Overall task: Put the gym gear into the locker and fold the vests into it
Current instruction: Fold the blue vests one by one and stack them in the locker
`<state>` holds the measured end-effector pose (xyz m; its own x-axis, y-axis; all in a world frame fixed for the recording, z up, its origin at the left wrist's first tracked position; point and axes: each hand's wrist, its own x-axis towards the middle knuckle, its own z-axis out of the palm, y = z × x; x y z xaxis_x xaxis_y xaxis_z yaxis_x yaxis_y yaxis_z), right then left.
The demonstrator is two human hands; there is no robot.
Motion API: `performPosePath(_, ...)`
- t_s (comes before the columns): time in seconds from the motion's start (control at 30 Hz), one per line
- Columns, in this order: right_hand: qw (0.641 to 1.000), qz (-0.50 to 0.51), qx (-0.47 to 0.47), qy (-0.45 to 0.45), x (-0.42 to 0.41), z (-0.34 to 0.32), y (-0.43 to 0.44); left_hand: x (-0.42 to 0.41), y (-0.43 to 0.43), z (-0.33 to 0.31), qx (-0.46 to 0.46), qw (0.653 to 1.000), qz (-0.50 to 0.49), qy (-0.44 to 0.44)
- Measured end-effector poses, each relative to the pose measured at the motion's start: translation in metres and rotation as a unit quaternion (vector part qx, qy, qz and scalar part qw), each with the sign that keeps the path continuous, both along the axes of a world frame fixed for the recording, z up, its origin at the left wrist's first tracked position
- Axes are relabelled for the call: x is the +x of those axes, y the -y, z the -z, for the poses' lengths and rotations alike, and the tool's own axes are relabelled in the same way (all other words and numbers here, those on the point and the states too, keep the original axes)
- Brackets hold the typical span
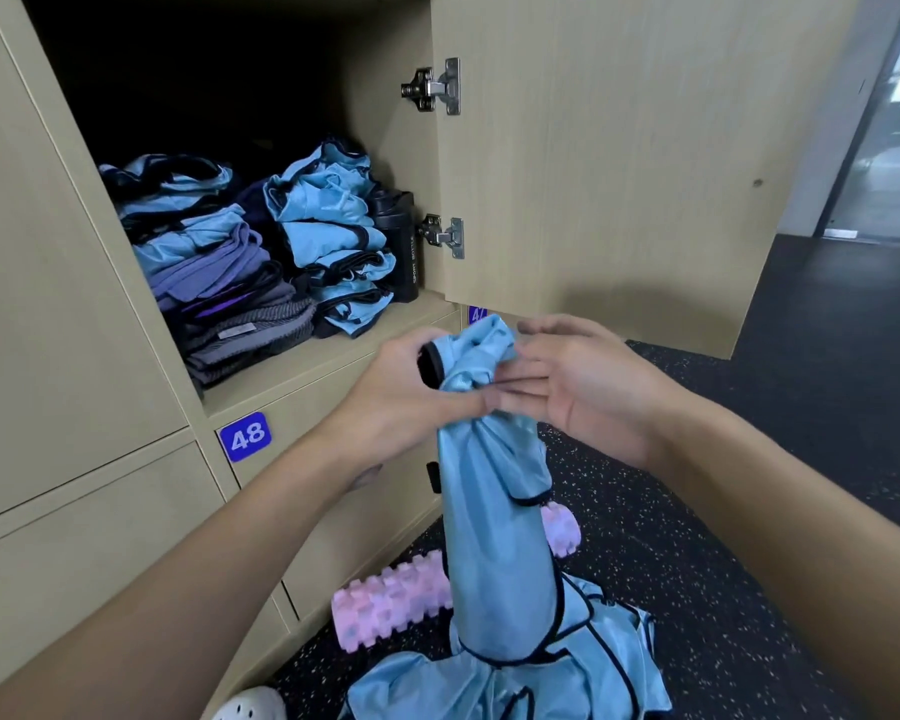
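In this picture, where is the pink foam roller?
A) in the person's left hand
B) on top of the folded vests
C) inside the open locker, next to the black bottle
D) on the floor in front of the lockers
D: the pink foam roller lies on the speckled floor, partly behind the hanging blue vest.
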<state>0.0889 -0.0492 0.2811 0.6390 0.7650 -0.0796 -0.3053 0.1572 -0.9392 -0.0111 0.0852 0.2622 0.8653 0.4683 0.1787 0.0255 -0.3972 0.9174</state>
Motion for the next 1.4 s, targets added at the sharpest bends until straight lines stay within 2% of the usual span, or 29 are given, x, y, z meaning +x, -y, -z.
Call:
performPosePath(0.07,0.999,0.026,0.014,0.036,0.001,0.001,0.002,0.001,-0.003,-0.004,-0.055,0.997,-0.028,0.038)
performPosePath(0.17,0.967,0.089,-0.052,0.234,0.005,0.006,0.005,-0.002,-0.006,-0.017,-0.171,0.982,-0.021,0.072)
performPosePath(0.2,0.964,0.06,-0.055,0.254,0.007,0.01,0.007,-0.003,-0.007,-0.021,-0.207,0.975,-0.018,0.082)
performPosePath(0.3,0.969,-0.079,-0.047,0.229,0.004,0.021,0.005,-0.006,-0.012,-0.032,-0.28,0.952,-0.029,0.118)
performPosePath(0.37,0.968,-0.101,-0.019,0.229,-0.001,0.027,0.0,-0.006,-0.016,-0.033,-0.299,0.942,-0.064,0.135)
performPosePath(0.5,0.976,-0.013,0.01,0.218,-0.009,0.03,-0.009,-0.001,-0.008,-0.02,-0.293,0.94,-0.114,0.131)
performPosePath(0.67,0.981,0.073,0.061,0.17,0.0,0.021,-0.009,-0.002,0.011,-0.001,-0.264,0.961,-0.022,0.079)
performPosePath(0.87,0.986,0.049,0.01,0.157,0.006,0.015,-0.002,-0.006,0.004,0.002,-0.116,0.99,0.027,0.07)
performPosePath(1.0,0.979,0.014,-0.031,0.199,0.012,0.014,0.005,-0.006,0.004,-0.004,-0.037,0.997,-0.003,0.07)
performPosePath(1.13,0.943,-0.028,-0.072,0.323,0.01,0.013,0.011,-0.005,0.003,-0.008,-0.059,0.992,-0.042,0.107)
performPosePath(1.23,0.905,-0.027,-0.117,0.407,0.006,0.015,0.011,-0.006,0.005,-0.014,-0.138,0.981,-0.05,0.129)
performPosePath(1.33,0.913,-0.022,-0.074,0.402,-0.001,0.023,0.006,-0.008,0.007,-0.019,-0.225,0.962,-0.058,0.141)
performPosePath(1.4,0.913,0.008,-0.047,0.404,-0.005,0.023,0.003,-0.009,0.006,-0.02,-0.231,0.96,-0.065,0.146)
